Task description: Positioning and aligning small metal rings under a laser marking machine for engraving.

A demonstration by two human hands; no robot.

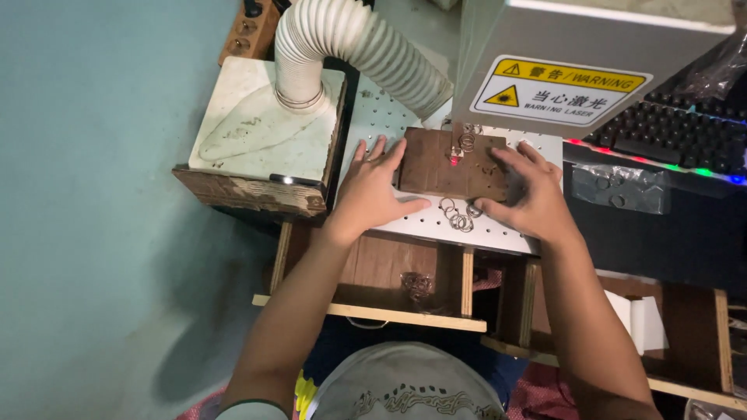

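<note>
White perforated plate [373,117] bears wooden block [447,163], rings [459,218].

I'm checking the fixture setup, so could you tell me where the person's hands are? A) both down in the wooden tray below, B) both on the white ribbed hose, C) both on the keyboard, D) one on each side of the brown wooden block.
D: the left hand rests at the left edge of the brown wooden block and the right hand at its right edge, on the white perforated plate.
</note>
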